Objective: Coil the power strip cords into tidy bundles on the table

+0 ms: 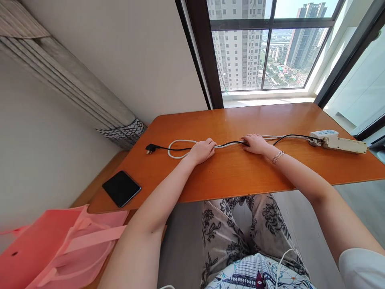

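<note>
On the table [186, 125], curled fingers [211, 144] hold cables [230, 143].

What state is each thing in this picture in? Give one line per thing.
White cable, looped at left
Black cable, mostly stretched out
Black plug, unplugged
Left hand, closed around both cables
Right hand, on the cables; grip unclear
Tablet, flat, screen dark
Curtain, gathered
Power strip, lying on the table

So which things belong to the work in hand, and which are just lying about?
Likely involved:
black cable, white cable (touched by left hand and right hand)
black plug
white socket block, beige block, where the cables lead

Lying about:
dark tablet
pink bag
</note>
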### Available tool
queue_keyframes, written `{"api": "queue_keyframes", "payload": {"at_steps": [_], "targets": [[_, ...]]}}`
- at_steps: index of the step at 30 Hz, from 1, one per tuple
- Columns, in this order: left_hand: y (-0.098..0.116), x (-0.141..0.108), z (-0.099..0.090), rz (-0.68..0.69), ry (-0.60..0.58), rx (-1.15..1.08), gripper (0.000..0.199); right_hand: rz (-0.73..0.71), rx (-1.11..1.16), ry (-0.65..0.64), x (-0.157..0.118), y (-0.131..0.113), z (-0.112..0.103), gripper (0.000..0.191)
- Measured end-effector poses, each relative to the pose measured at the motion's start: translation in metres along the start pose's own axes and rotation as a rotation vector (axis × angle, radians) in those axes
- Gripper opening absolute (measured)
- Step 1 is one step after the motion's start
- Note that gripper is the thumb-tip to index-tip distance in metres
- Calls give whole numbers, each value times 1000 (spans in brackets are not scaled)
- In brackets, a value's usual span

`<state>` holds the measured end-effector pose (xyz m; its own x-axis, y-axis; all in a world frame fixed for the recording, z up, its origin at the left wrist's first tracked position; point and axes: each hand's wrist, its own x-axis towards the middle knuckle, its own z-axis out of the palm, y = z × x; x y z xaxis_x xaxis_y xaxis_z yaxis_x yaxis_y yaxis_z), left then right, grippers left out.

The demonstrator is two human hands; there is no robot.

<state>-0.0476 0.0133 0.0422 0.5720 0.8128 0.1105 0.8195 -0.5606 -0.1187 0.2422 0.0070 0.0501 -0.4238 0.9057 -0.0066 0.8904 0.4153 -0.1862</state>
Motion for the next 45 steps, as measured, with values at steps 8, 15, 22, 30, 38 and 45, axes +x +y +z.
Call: {"api": "queue_keyframes", "payload": {"at_steps": [8,15,22,30,38,45], "targets": [[6,-13,-44,-98,272,-210,29,97,-99,46,-24,25,-14,28],[3,-15,-65,-56,333,-435,27,205,431,288,-54,68,-36,43],[8,-10,-49,-69,88,-454,23,179,891,718,-71,59,-92,28],[-10,-12,-57,-144,-238,-858,25,273,991,874,-71,75,-107,30],[1,-26,-84,-9,-642,-1053,28,383,1159,865,-61,95,-116,35],[4,-41,-81,43,-527,-1484,37,455,1185,895,-57,103,-121,33]]}}
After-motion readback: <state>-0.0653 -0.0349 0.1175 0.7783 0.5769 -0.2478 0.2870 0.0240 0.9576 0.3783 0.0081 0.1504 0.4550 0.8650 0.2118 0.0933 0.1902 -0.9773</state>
